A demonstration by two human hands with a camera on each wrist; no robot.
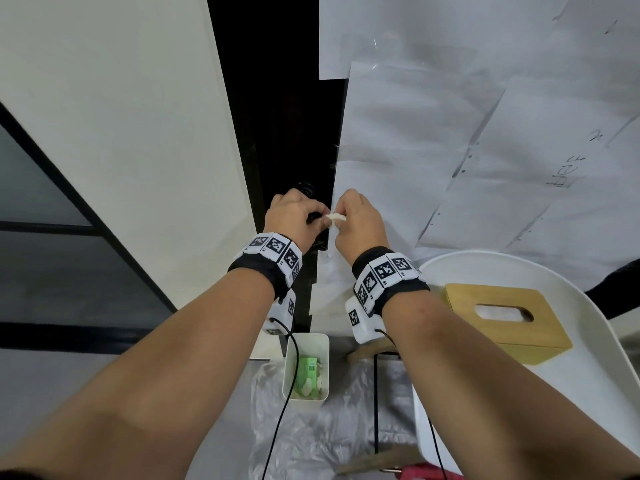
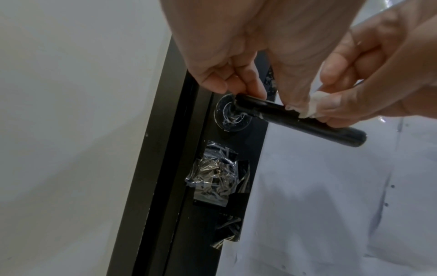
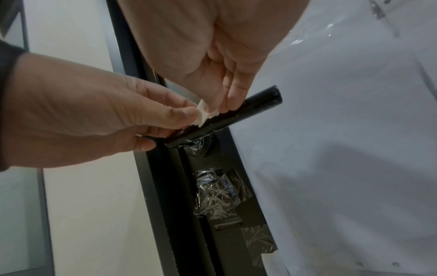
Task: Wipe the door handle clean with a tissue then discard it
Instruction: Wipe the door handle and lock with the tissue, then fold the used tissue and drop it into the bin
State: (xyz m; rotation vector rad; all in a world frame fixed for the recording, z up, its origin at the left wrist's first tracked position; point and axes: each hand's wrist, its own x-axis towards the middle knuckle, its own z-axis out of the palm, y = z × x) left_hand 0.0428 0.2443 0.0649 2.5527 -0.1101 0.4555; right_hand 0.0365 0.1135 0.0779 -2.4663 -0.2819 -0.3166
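The black lever door handle (image 2: 347, 135) (image 3: 260, 104) sticks out from the dark door edge. My left hand (image 1: 304, 216) (image 2: 248, 87) curls its fingers round the handle near the round base plate, with its thumb on a small crumpled white tissue (image 1: 337, 216) (image 2: 314, 106) (image 3: 203, 114). My right hand (image 1: 346, 220) (image 3: 224, 104) pinches that tissue against the top of the handle, about mid-length. In the head view the hands hide most of the handle.
A white bin (image 1: 306, 336) holding scraps stands on plastic sheeting (image 1: 329, 427) on the floor below the hands. At the right, a wooden tissue box (image 1: 505, 317) sits on a white round table (image 1: 485, 258). Taped plastic (image 2: 217, 173) covers the lock under the handle. Paper sheets (image 1: 450, 133) cover the door.
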